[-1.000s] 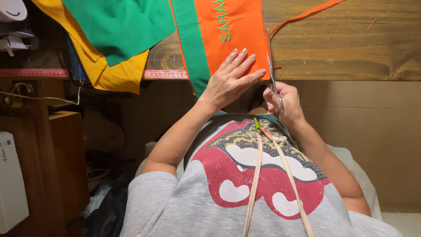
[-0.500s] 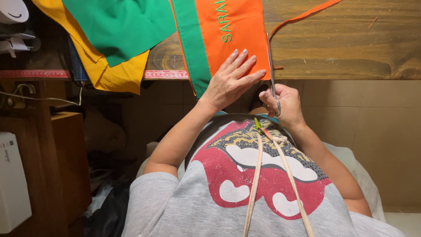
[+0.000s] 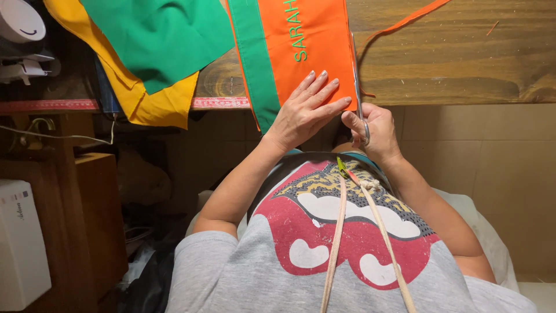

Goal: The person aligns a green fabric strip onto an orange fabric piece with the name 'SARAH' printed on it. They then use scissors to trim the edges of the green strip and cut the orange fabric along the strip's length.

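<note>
Head camera view, looking straight down at a seated person's chest, arms and the edge of a wooden bench [image 3: 452,64]. An orange fabric panel [image 3: 313,46] with a green border strip [image 3: 255,64] lies on the bench and hangs slightly over its near edge; green embroidered lettering runs along the orange cloth. The left hand [image 3: 304,110] lies flat and open on the lower part of the orange panel, fingers spread and pointing away from the body, pressing the cloth down. Just beside it, the right hand [image 3: 370,130] is closed around the handles of a pair of scissors [image 3: 358,87], whose thin metal blades run up along the right edge of the orange panel. So the panel sits under the left hand and immediately left of the right hand, with the blades touching its edge. A narrow orange strip [image 3: 405,23] curls away across the bench to the upper right. Farther left, a green cloth [image 3: 156,35] lies over a yellow cloth [image 3: 156,104], both draped over the bench edge, well apart from the hands. A red measuring tape [image 3: 52,106] is fixed along the front edge of the bench. A white machine [image 3: 20,243] stands at the far left, lower down. The person wears a grey shirt with a red and white print [image 3: 341,232], and a beige cord [image 3: 336,243] hangs down over it.
</note>
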